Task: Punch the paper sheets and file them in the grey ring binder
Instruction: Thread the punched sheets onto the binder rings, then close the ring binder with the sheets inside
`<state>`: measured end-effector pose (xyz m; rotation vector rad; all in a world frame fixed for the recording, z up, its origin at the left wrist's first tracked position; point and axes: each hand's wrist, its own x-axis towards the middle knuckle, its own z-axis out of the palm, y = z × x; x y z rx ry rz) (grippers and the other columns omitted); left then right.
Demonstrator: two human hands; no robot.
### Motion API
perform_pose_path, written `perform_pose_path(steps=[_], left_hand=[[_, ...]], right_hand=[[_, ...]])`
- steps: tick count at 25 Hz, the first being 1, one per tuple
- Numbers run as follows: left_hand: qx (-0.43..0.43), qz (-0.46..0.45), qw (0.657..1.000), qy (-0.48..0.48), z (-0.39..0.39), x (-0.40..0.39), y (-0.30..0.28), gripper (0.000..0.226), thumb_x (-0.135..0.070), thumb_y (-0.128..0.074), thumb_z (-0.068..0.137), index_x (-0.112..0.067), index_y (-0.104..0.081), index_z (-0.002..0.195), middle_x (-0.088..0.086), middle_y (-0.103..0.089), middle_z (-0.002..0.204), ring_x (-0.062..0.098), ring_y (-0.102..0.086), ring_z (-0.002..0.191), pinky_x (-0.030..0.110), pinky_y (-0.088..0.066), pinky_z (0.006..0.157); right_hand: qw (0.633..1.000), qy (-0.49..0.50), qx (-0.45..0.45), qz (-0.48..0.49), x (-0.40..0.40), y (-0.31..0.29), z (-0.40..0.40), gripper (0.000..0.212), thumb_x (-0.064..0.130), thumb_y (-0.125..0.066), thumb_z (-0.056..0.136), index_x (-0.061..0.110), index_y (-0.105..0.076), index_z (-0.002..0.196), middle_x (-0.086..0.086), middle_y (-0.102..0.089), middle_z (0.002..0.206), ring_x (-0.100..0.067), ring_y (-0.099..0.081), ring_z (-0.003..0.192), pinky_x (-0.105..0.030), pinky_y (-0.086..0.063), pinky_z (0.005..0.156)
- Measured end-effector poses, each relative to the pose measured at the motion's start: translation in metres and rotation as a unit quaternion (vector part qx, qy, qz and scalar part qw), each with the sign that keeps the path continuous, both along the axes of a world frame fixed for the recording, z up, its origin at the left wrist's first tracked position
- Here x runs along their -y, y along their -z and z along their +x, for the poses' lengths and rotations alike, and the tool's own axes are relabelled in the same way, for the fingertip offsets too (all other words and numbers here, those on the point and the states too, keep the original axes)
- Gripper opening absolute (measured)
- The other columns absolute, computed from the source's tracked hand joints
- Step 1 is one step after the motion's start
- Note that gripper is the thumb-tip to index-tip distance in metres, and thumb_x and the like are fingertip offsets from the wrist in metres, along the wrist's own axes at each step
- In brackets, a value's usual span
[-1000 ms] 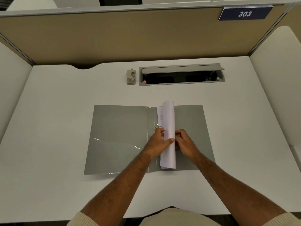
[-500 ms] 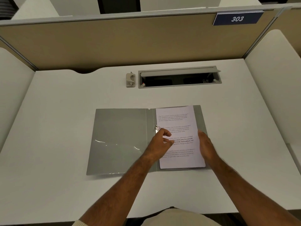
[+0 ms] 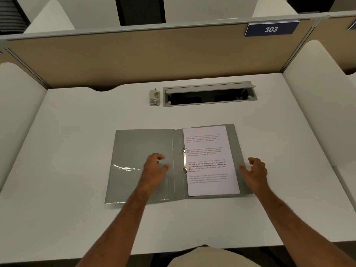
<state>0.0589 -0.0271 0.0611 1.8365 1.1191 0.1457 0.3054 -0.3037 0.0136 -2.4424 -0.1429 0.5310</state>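
The grey ring binder (image 3: 142, 143) lies open and flat on the white desk. Printed paper sheets (image 3: 209, 160) rest on its right half, threaded on the two metal rings (image 3: 184, 159) by the spine. My left hand (image 3: 155, 168) hovers over the left cover with fingers curled and apart, holding nothing. My right hand (image 3: 255, 170) is at the binder's right edge, beside the sheets, fingers spread and empty. A small beige hole punch (image 3: 154, 97) stands at the back of the desk, far from both hands.
A grey cable tray (image 3: 210, 94) with its lid raised is set into the desk right of the punch. Beige partition walls and white side panels (image 3: 316, 105) enclose the desk (image 3: 73, 151). A blue sign reads 303 (image 3: 271, 29).
The curled sheets have been laid flat on the binder's right half. Both hands let go and moved apart, the left onto the left cover, the right to the right edge.
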Motion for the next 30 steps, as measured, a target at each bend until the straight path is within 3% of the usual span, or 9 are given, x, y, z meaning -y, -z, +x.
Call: perform_pose_path(steps=[2, 5, 9, 12, 17, 21, 24, 30], left_hand=[[-0.031, 0.065, 0.997, -0.031, -0.023, -0.023, 0.006, 0.035, -0.021, -0.080, 0.083, -0.019, -0.064, 0.114, 0.003, -0.058, 0.121, 0.025, -0.059, 0.113, 0.042, -0.050, 0.098], [-0.080, 0.115, 0.987, -0.080, -0.056, -0.052, 0.008, 0.042, -0.021, -0.082, 0.081, -0.014, -0.064, 0.118, 0.011, -0.058, 0.126, 0.033, -0.059, 0.114, 0.042, -0.046, 0.101], [-0.146, 0.128, 0.974, -0.120, -0.091, -0.078, 0.007, 0.053, -0.029, -0.079, 0.084, -0.017, -0.058, 0.132, 0.010, -0.048, 0.142, 0.039, -0.052, 0.126, 0.051, -0.043, 0.105], [-0.195, 0.097, 0.966, -0.139, -0.108, -0.094, 0.010, 0.067, -0.035, -0.077, 0.087, -0.015, -0.048, 0.144, 0.012, -0.042, 0.152, 0.042, -0.046, 0.134, 0.055, -0.038, 0.110], [-0.103, -0.040, 0.975, -0.195, -0.119, -0.102, 0.014, 0.077, -0.034, -0.076, 0.090, -0.010, -0.036, 0.152, 0.015, -0.051, 0.149, 0.036, -0.050, 0.134, 0.046, -0.040, 0.112], [-0.082, 0.005, 0.973, -0.216, -0.111, -0.094, -0.014, 0.071, -0.035, -0.075, 0.091, -0.010, -0.042, 0.149, 0.013, -0.054, 0.144, 0.033, -0.054, 0.129, 0.043, -0.042, 0.108], [-0.034, 0.057, 0.977, -0.205, -0.104, -0.086, -0.048, 0.064, -0.038, -0.072, 0.092, -0.013, -0.047, 0.145, 0.010, -0.058, 0.131, 0.030, -0.062, 0.113, 0.042, -0.049, 0.097], [0.055, 0.081, 0.985, -0.139, -0.071, -0.050, -0.118, 0.029, -0.041, -0.066, 0.095, -0.026, -0.065, 0.120, 0.002, -0.064, 0.110, 0.022, -0.068, 0.088, 0.038, -0.057, 0.076]], right_hand=[[1.000, 0.001, -0.025, -0.013, 0.003, 0.002, -0.001, 0.059, 0.034, -0.076, 0.087, 0.008, -0.050, 0.134, -0.015, -0.059, 0.130, -0.037, -0.055, 0.119, -0.052, -0.046, 0.101], [0.998, 0.016, -0.064, 0.012, 0.001, 0.001, -0.009, 0.059, 0.032, -0.076, 0.088, 0.008, -0.046, 0.133, -0.015, -0.062, 0.127, -0.036, -0.059, 0.113, -0.051, -0.051, 0.098], [0.994, 0.015, -0.094, 0.050, -0.002, -0.005, -0.019, 0.052, 0.024, -0.072, 0.090, 0.011, -0.044, 0.132, -0.015, -0.060, 0.129, -0.029, -0.058, 0.104, -0.046, -0.053, 0.093], [0.993, 0.019, -0.102, 0.055, -0.004, -0.009, -0.022, 0.053, 0.025, -0.071, 0.091, 0.014, -0.041, 0.134, -0.015, -0.059, 0.131, -0.033, -0.060, 0.109, -0.049, -0.054, 0.096], [0.992, 0.016, -0.113, 0.048, -0.004, -0.016, -0.026, 0.056, 0.027, -0.070, 0.093, 0.014, -0.037, 0.137, -0.015, -0.056, 0.135, -0.035, -0.059, 0.114, -0.048, -0.052, 0.096], [0.991, 0.014, -0.121, 0.048, -0.005, -0.021, -0.028, 0.056, 0.027, -0.068, 0.094, 0.015, -0.035, 0.139, -0.016, -0.055, 0.137, -0.031, -0.057, 0.107, -0.046, -0.050, 0.095], [0.990, 0.016, -0.127, 0.062, -0.004, -0.023, -0.028, 0.056, 0.026, -0.067, 0.095, 0.014, -0.034, 0.139, -0.016, -0.055, 0.136, -0.029, -0.057, 0.105, -0.042, -0.050, 0.093], [0.988, 0.012, -0.137, 0.073, 0.000, -0.028, -0.029, 0.054, 0.027, -0.066, 0.096, 0.016, -0.034, 0.139, -0.015, -0.056, 0.135, -0.025, -0.055, 0.102, -0.044, -0.051, 0.093]])
